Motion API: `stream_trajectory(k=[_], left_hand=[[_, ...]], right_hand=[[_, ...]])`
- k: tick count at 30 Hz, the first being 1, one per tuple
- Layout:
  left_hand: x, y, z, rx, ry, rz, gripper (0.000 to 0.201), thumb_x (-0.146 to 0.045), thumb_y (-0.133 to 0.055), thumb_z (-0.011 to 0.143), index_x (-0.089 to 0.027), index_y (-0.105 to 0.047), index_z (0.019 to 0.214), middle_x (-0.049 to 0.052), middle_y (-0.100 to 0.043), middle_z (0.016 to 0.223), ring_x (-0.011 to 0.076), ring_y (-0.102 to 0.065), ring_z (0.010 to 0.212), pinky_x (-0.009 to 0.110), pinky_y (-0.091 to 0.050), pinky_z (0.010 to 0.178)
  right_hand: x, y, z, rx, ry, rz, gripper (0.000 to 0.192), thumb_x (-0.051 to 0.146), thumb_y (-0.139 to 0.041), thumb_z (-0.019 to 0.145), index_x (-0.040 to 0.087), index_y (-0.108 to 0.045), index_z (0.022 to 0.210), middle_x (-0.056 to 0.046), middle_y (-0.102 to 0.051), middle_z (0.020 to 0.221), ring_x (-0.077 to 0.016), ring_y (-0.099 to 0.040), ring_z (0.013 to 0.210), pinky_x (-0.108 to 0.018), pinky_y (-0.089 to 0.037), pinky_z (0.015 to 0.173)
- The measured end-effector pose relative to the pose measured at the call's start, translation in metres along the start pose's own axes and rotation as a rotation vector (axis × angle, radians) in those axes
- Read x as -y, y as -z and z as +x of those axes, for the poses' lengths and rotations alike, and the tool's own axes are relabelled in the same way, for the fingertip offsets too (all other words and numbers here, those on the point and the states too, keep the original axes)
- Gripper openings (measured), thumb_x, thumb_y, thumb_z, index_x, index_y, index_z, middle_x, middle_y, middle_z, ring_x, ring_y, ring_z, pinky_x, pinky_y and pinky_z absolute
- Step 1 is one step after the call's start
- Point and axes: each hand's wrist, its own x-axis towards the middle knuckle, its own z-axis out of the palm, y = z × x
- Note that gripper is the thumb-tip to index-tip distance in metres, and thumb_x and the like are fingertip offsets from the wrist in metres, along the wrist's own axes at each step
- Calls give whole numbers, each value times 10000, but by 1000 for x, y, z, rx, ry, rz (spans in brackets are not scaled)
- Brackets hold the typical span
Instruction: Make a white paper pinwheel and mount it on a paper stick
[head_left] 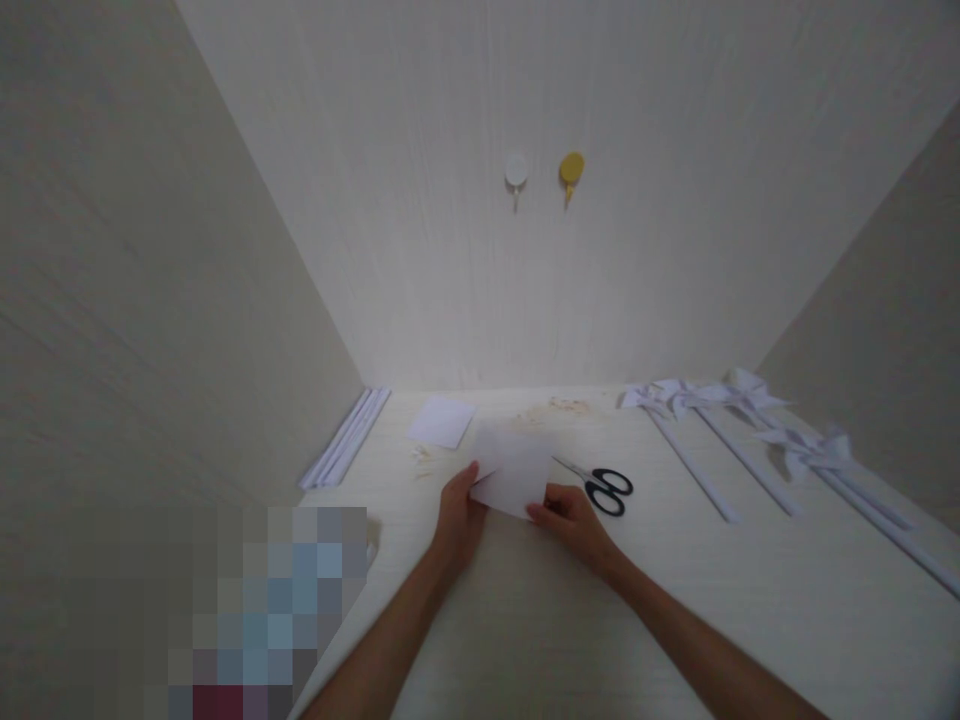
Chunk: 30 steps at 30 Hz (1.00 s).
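A square white sheet of paper (516,468) is held up above the table between my two hands. My left hand (459,510) pinches its left edge, where a short slit runs inward from the side. At the lower right corner, my right hand (568,515) grips the sheet between thumb and fingers. Just right of the paper lies a pair of scissors (600,483) with black handles, its blades pointing left toward the sheet. Behind my left hand, another white paper square (442,421) rests flat on the table.
Several rolled white paper sticks (346,440) lie along the left wall. On the right lie several paper pinwheels (806,452) on white sticks. Small toothpick-like bits (574,406) are scattered near the back wall. A white hook (516,172) and a yellow hook (571,170) hang on it.
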Motion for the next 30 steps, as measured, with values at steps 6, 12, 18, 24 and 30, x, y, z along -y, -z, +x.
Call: stream_trajectory(k=[6, 12, 18, 24, 30], left_hand=[[1, 8, 6, 29, 43, 72, 224, -263, -664, 597, -107, -593, 740, 67, -661, 728, 171, -613, 697, 273, -466, 670], [11, 7, 3, 202, 84, 163, 269, -227, -689, 573, -80, -622, 788, 113, -673, 778, 204, -622, 721, 323, -457, 732], [13, 7, 0, 186, -4, 294, 393, -206, -693, 559, -110, -603, 929, 118, -646, 957, 230, -579, 921, 342, -431, 820], [10, 3, -3, 134, -63, 274, 327, -230, -661, 578, -139, -618, 889, 97, -654, 904, 205, -586, 866, 319, -439, 790], [7, -1, -5, 158, -30, 280, 357, -263, -666, 558, -118, -614, 880, 87, -653, 810, 184, -590, 669, 317, -463, 649]], right_hand=[[4, 3, 4, -216, -41, 53, 289, 372, -547, 679, 167, -446, 501, 36, -440, 464, -90, -403, 462, -214, -312, 470], [-3, 9, 7, -424, -119, 264, 275, 404, -609, 638, 161, -499, 571, 51, -441, 451, -78, -385, 442, -209, -293, 457], [2, 7, 7, -367, -129, 290, 242, 375, -626, 599, 160, -517, 581, 54, -446, 447, -76, -387, 435, -209, -295, 451], [8, 0, 1, 45, -31, -81, 174, 275, -545, 686, 139, -608, 599, 19, -526, 500, -81, -425, 473, -204, -301, 464], [4, 0, 0, 107, 8, -202, 236, 260, -477, 734, 138, -650, 631, -8, -601, 545, -89, -457, 485, -203, -317, 470]])
